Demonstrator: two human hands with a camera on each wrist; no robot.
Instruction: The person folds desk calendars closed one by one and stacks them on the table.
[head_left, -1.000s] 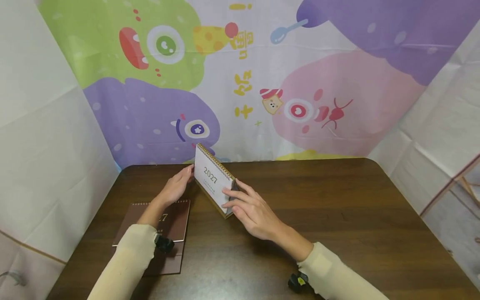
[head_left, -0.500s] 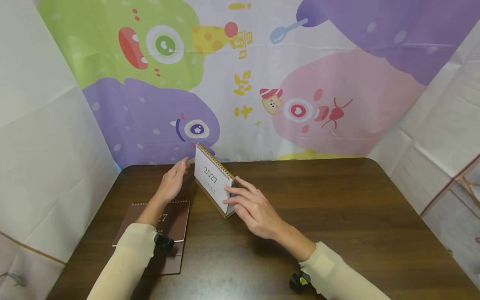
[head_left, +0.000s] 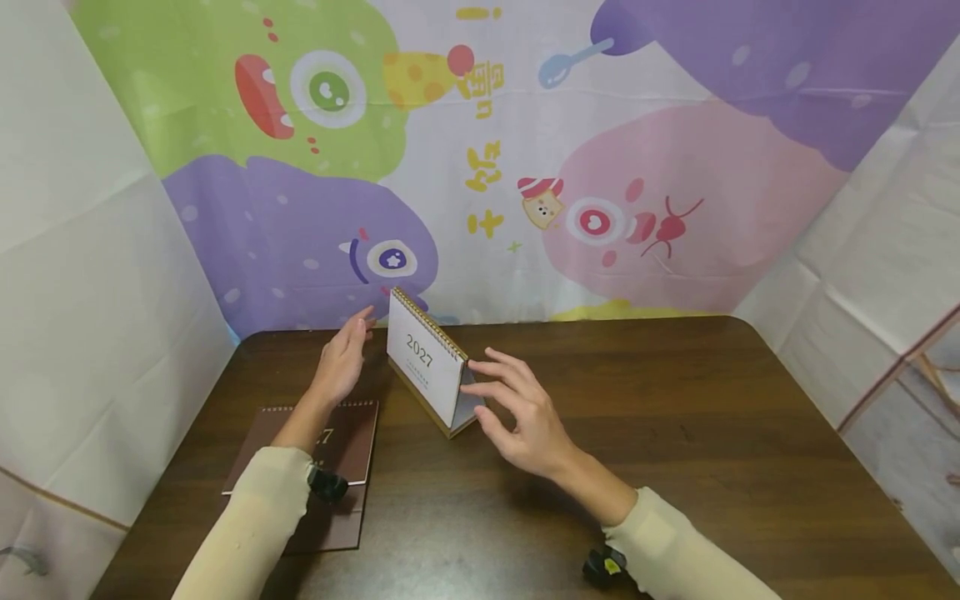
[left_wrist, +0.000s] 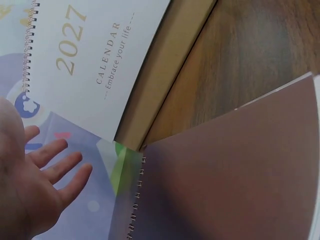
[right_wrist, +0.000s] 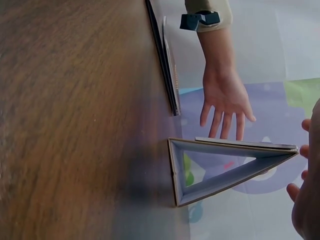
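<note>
A white desk calendar (head_left: 423,358) marked 2027 stands upright on the table like a tent, its ring binding along the top. The right wrist view shows the triangular stand (right_wrist: 172,172) of this calendar end-on. My left hand (head_left: 341,360) is held off its far left end, fingers extended and apart from it. At the near right end is my right hand (head_left: 528,423), fingers spread and slightly bent. Whether a fingertip touches the calendar edge, I cannot tell. A brown calendar (head_left: 351,450) lies flat under my left forearm, which partly covers it.
The dark wooden table (head_left: 675,433) ends at a printed cartoon backdrop (head_left: 487,275). White sheets (head_left: 82,208) hang at both sides. A black wrist camera (head_left: 327,483) is strapped to my left wrist, another black camera (head_left: 604,567) to my right.
My left hand has drawn back from the white calendar's far end. The right hand's fingers have come off its front face and shifted right. The calendar stands in place.
</note>
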